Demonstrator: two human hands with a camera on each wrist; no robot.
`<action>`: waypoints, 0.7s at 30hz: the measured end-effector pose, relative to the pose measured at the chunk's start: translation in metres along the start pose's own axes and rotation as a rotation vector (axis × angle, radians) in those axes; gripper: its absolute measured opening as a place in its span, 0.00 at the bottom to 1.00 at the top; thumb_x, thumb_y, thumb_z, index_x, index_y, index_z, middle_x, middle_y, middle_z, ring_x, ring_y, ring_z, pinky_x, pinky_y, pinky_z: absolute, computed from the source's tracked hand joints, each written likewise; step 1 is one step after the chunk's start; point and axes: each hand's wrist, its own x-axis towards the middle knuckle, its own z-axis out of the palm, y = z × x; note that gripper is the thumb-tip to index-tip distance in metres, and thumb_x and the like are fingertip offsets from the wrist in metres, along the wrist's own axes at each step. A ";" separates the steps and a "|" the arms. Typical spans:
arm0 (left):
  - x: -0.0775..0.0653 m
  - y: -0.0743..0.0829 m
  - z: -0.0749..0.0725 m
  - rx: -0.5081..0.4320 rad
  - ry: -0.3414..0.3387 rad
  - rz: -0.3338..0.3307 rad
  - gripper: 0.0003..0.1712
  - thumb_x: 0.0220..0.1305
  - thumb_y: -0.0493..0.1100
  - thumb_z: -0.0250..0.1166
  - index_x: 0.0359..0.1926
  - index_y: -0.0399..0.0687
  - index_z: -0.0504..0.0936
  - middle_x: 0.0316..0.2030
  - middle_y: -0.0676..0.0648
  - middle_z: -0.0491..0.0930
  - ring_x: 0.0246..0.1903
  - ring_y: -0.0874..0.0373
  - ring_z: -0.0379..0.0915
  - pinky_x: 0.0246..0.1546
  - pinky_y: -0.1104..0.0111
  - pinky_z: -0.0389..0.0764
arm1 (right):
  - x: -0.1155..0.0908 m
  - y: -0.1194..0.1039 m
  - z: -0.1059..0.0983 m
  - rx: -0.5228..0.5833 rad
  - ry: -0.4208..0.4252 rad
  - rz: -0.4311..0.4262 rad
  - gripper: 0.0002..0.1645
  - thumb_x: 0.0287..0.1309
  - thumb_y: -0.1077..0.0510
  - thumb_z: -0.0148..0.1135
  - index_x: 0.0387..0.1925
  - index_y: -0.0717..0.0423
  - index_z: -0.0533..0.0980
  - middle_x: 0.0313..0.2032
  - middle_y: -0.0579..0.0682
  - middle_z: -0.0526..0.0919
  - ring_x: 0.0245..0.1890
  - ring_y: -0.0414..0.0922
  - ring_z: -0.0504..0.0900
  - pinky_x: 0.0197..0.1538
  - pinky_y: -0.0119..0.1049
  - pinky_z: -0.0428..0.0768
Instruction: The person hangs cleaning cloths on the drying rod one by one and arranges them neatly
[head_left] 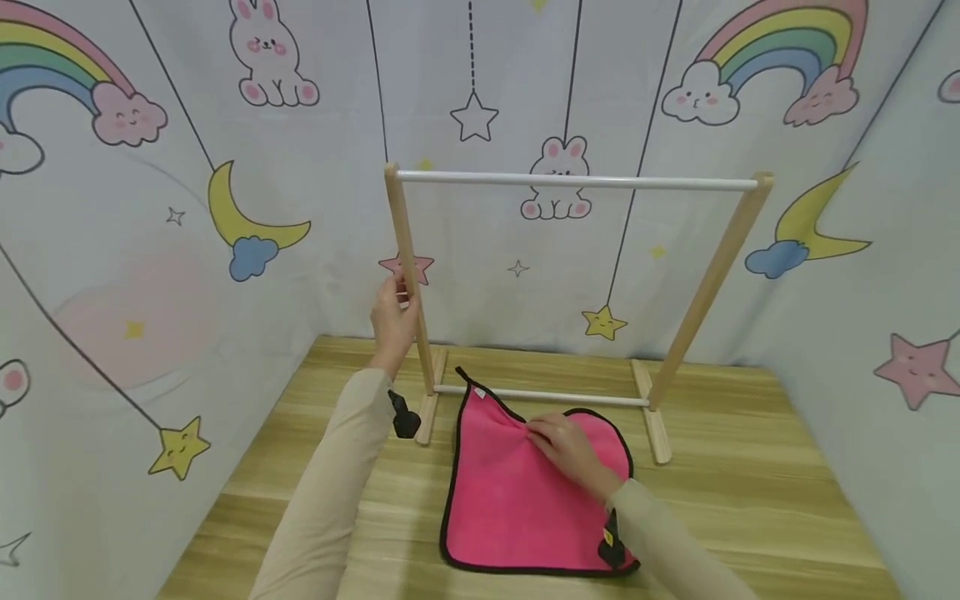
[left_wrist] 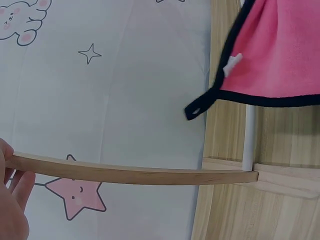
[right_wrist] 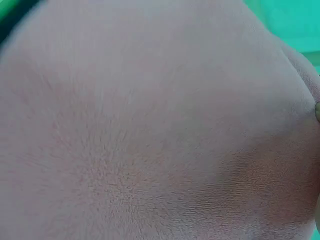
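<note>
A pink cloth (head_left: 510, 492) with black edging, a hanging loop and a small white tag is held up by its top edge in front of a wooden rack. My right hand (head_left: 566, 450) pinches that edge near its middle, and the fabric gathers there. At the rack's left upright (head_left: 408, 250), my left hand (head_left: 393, 321) grips the wood about midway up. The left wrist view shows the fingers (left_wrist: 22, 187) around the upright, with the cloth's loop (left_wrist: 197, 106) hanging apart from it. Cloth fills most of the right wrist view, in odd colours.
A white top bar (head_left: 577, 180) and a white lower bar (head_left: 540, 397) join the rack's two uprights. Its feet (head_left: 652, 417) stand on a wood-grain table (head_left: 750, 500). Behind and at both sides hangs a white printed curtain (head_left: 495, 67).
</note>
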 end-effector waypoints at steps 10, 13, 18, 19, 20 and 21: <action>0.000 -0.003 0.001 0.035 0.036 0.024 0.17 0.61 0.34 0.57 0.52 0.36 0.72 0.43 0.38 0.74 0.41 0.48 0.75 0.40 0.63 0.81 | 0.055 -0.019 -0.052 0.054 0.106 -0.027 0.11 0.45 0.67 0.67 0.35 0.62 0.82 0.34 0.54 0.83 0.36 0.47 0.79 0.37 0.37 0.80; 0.000 -0.003 0.001 0.049 0.039 0.031 0.16 0.61 0.35 0.57 0.51 0.35 0.72 0.42 0.38 0.75 0.41 0.48 0.74 0.41 0.63 0.80 | 0.068 -0.020 -0.066 0.055 0.115 -0.040 0.11 0.45 0.67 0.67 0.35 0.62 0.82 0.33 0.54 0.82 0.36 0.47 0.79 0.36 0.36 0.80; 0.000 -0.003 0.002 0.057 0.045 0.059 0.16 0.61 0.35 0.57 0.50 0.35 0.72 0.40 0.37 0.75 0.40 0.48 0.74 0.40 0.61 0.81 | 0.089 -0.021 -0.088 0.022 0.158 -0.105 0.12 0.42 0.68 0.68 0.34 0.64 0.82 0.32 0.54 0.82 0.34 0.47 0.80 0.34 0.35 0.81; 0.000 -0.003 0.002 0.058 0.048 0.062 0.16 0.61 0.35 0.57 0.50 0.35 0.72 0.40 0.37 0.75 0.40 0.47 0.74 0.39 0.61 0.81 | 0.093 -0.021 -0.092 0.015 0.159 -0.110 0.12 0.42 0.68 0.68 0.34 0.64 0.82 0.32 0.54 0.82 0.34 0.47 0.80 0.33 0.35 0.81; 0.000 -0.003 0.002 0.058 0.050 0.065 0.16 0.61 0.35 0.57 0.50 0.35 0.72 0.40 0.37 0.75 0.40 0.47 0.74 0.39 0.61 0.81 | 0.097 -0.022 -0.097 0.007 0.159 -0.116 0.12 0.42 0.68 0.68 0.34 0.64 0.82 0.32 0.54 0.82 0.34 0.47 0.80 0.33 0.35 0.81; 0.000 -0.003 0.003 0.058 0.052 0.068 0.16 0.61 0.35 0.57 0.50 0.34 0.72 0.40 0.37 0.75 0.39 0.47 0.75 0.39 0.61 0.81 | 0.102 -0.023 -0.102 0.002 0.160 -0.122 0.12 0.42 0.68 0.68 0.34 0.64 0.82 0.32 0.54 0.82 0.34 0.47 0.80 0.33 0.35 0.81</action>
